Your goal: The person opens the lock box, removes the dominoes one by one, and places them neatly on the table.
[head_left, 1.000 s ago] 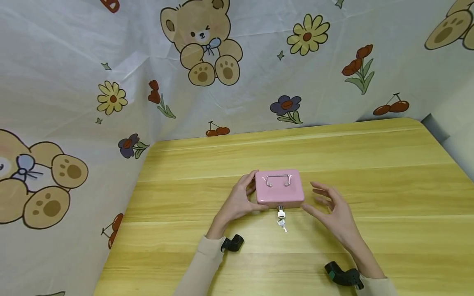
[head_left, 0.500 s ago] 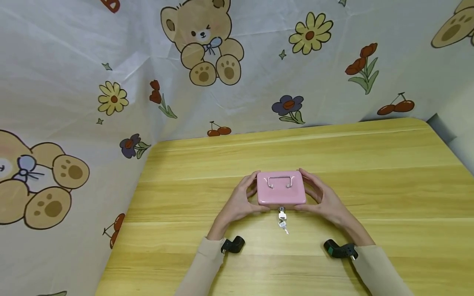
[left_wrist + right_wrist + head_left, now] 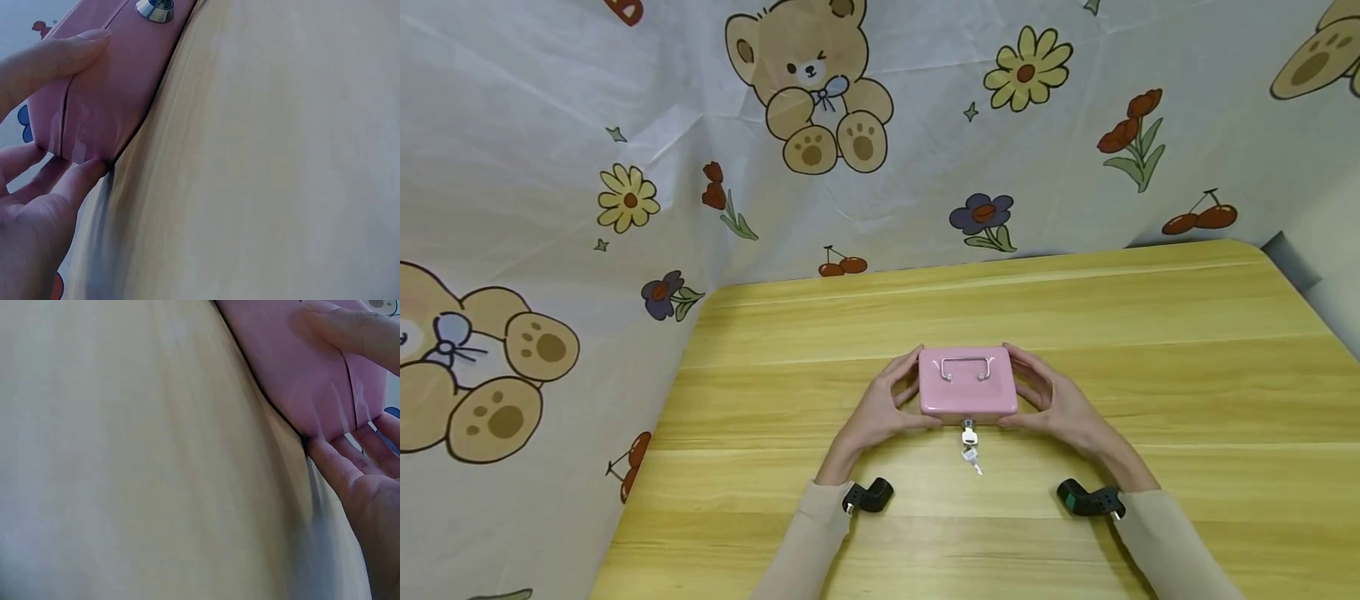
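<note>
A pink cash box (image 3: 967,387) with its lid down rests on the wooden table, its wire handle (image 3: 966,361) lying on top. From the lock (image 3: 156,9) on its front hang two silver keys (image 3: 970,444). My left hand (image 3: 882,408) grips the box's left end, thumb on the front face and fingers against the side. At the other end my right hand (image 3: 1060,407) grips it the same way, and the right wrist view shows that thumb (image 3: 356,330) on the pink front. The far sides of the box are hidden.
The wooden tabletop (image 3: 790,333) spreads around the box. Behind it and on the left hangs a white cloth (image 3: 917,200) printed with bears and flowers. Each wrist wears a black camera mount (image 3: 871,495).
My right hand has come in from the right and taken hold of the box's right end. My left hand has kept its grip, and the box stays in about the same place.
</note>
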`<action>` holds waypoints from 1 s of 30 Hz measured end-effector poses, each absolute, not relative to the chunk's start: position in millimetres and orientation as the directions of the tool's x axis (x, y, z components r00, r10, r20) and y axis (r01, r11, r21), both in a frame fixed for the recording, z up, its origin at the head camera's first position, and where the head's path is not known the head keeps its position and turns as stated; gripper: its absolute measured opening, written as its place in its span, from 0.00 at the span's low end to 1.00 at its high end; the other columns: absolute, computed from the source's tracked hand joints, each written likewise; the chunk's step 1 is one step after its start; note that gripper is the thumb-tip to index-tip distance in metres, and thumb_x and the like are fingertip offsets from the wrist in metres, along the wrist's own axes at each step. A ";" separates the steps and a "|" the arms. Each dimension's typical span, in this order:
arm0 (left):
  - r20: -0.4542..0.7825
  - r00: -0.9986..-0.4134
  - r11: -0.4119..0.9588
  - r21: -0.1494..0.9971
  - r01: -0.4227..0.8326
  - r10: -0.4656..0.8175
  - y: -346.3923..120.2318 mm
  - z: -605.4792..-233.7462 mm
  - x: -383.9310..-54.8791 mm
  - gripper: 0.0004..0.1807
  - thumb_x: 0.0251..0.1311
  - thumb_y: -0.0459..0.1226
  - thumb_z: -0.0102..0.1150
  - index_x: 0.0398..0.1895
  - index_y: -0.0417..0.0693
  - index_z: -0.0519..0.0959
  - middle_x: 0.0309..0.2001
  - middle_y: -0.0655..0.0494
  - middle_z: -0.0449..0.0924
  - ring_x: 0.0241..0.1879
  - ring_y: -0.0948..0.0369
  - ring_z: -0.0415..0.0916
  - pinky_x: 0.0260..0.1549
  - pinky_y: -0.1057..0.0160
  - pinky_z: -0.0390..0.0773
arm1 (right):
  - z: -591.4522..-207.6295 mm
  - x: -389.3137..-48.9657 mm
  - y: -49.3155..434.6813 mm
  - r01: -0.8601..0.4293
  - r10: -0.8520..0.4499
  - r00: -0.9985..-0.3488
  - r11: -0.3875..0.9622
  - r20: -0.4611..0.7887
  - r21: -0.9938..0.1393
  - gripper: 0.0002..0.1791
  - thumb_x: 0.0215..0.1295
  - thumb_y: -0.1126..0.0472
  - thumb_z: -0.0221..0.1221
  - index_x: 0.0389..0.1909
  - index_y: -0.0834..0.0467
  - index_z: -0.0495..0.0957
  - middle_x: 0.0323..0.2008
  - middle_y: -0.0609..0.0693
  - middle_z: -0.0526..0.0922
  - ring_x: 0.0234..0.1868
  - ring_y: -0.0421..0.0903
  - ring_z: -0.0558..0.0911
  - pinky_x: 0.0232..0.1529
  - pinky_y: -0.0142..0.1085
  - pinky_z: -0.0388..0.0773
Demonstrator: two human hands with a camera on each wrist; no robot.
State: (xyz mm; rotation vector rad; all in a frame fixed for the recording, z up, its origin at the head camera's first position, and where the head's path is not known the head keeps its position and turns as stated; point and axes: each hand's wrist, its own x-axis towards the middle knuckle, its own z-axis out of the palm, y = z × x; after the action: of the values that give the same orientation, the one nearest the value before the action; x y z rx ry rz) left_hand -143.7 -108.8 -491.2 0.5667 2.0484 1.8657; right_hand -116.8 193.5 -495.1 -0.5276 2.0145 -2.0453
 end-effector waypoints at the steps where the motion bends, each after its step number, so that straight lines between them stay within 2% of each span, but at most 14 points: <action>1: 0.039 -0.872 0.064 0.995 0.080 0.489 -109.0 -491.1 -143.8 0.63 0.43 0.21 0.80 0.83 0.41 0.52 0.80 0.45 0.55 0.79 0.48 0.57 0.72 0.65 0.67 | -493.9 -117.5 193.9 -0.082 -0.403 -0.911 -0.031 0.088 -0.996 0.61 0.51 0.78 0.75 0.83 0.64 0.49 0.79 0.70 0.53 0.70 0.32 0.70 0.71 0.30 0.71; 7: 0.021 -0.871 0.052 0.997 0.054 0.491 -110.7 -488.9 -145.1 0.60 0.50 0.27 0.79 0.84 0.44 0.52 0.81 0.45 0.54 0.79 0.47 0.57 0.72 0.65 0.68 | -486.6 -123.7 197.1 -0.038 -0.417 -0.908 -0.007 0.037 -0.999 0.59 0.55 0.75 0.74 0.82 0.66 0.49 0.79 0.69 0.54 0.69 0.35 0.73 0.69 0.30 0.73; 12: -0.002 -0.880 0.052 0.998 0.026 0.474 -111.7 -485.7 -149.1 0.56 0.56 0.38 0.78 0.84 0.44 0.54 0.79 0.44 0.59 0.76 0.45 0.61 0.73 0.60 0.70 | -477.8 -127.6 197.5 -0.033 -0.375 -0.927 0.103 -0.008 -0.994 0.50 0.64 0.67 0.71 0.81 0.66 0.53 0.79 0.66 0.58 0.76 0.54 0.67 0.68 0.27 0.73; 14: -0.004 -0.886 0.063 0.998 0.028 0.464 -111.5 -484.1 -151.1 0.52 0.61 0.43 0.75 0.83 0.43 0.56 0.78 0.43 0.62 0.75 0.45 0.64 0.73 0.55 0.71 | -473.8 -128.1 196.7 -0.036 -0.350 -0.936 0.171 -0.026 -0.985 0.45 0.69 0.63 0.68 0.81 0.66 0.55 0.78 0.65 0.62 0.76 0.61 0.65 0.69 0.28 0.72; 17: -0.024 -0.895 0.087 0.996 0.017 0.446 -110.6 -480.0 -153.5 0.46 0.67 0.49 0.67 0.82 0.43 0.58 0.76 0.43 0.66 0.73 0.45 0.66 0.73 0.50 0.71 | -466.7 -128.5 194.5 -0.019 -0.309 -0.949 0.259 -0.064 -0.966 0.41 0.75 0.56 0.64 0.80 0.65 0.57 0.75 0.64 0.67 0.74 0.62 0.67 0.68 0.27 0.71; 21: -0.069 -0.897 0.071 0.997 -0.042 0.436 -108.5 -474.5 -156.3 0.41 0.72 0.49 0.58 0.81 0.41 0.58 0.75 0.39 0.65 0.73 0.44 0.66 0.73 0.49 0.72 | -459.5 -128.7 190.8 0.034 -0.280 -0.954 0.262 -0.110 -0.965 0.40 0.78 0.51 0.59 0.80 0.67 0.56 0.73 0.67 0.68 0.72 0.64 0.70 0.63 0.27 0.76; 25: -0.119 -0.895 0.010 0.992 -0.127 0.429 -104.8 -469.2 -159.7 0.39 0.76 0.48 0.53 0.81 0.34 0.56 0.77 0.36 0.60 0.75 0.44 0.62 0.74 0.50 0.70 | -453.8 -131.7 185.8 0.092 -0.270 -0.951 0.217 -0.150 -0.972 0.40 0.80 0.48 0.55 0.79 0.70 0.55 0.72 0.70 0.66 0.71 0.67 0.70 0.65 0.38 0.81; 30: -0.199 -0.904 0.004 0.977 -0.214 0.378 -100.1 -458.9 -163.2 0.39 0.77 0.53 0.52 0.78 0.35 0.60 0.75 0.37 0.63 0.74 0.43 0.64 0.73 0.50 0.70 | -443.1 -138.4 179.5 0.121 -0.266 -0.946 0.240 -0.185 -0.963 0.43 0.82 0.40 0.48 0.78 0.71 0.55 0.74 0.72 0.62 0.73 0.70 0.68 0.72 0.57 0.72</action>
State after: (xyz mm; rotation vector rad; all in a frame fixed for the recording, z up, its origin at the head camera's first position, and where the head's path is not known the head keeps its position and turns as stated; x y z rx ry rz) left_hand -163.2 -100.1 -458.9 0.1690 1.8805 1.9550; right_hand -138.4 179.5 -443.1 -0.1342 2.2080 -1.7581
